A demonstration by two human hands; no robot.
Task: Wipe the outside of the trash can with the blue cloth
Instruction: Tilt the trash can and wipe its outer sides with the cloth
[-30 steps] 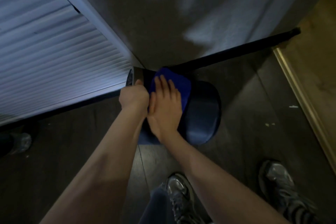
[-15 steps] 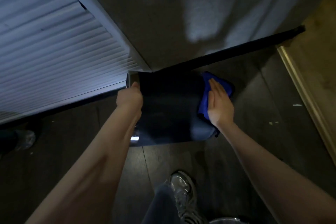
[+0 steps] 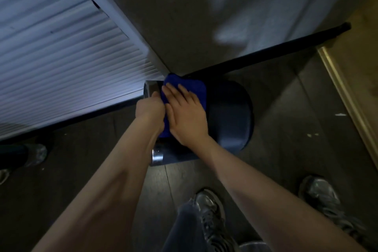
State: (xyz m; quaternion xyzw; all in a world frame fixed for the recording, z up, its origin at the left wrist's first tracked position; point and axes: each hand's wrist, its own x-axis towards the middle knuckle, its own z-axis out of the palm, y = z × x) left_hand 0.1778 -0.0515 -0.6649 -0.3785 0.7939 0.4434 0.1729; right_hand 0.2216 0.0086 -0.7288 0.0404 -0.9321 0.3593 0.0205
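A dark round trash can lies on its side on the floor in the corner, its shiny metal rim pointing left. My left hand grips that rim end. The blue cloth is spread over the can's side near the rim. My right hand lies flat on the cloth with fingers stretched out, pressing it against the can. Part of the cloth is hidden under my palm.
A louvred white door fills the left, a grey wall with a black baseboard stands behind the can. My two shoes are on the dark floor in front. Another person's foot shows at far left. A pale threshold strip runs on the right.
My right hand has slid the blue cloth from the can's right end back to the left, up against my left hand at the rim. The left hand kept its grip.
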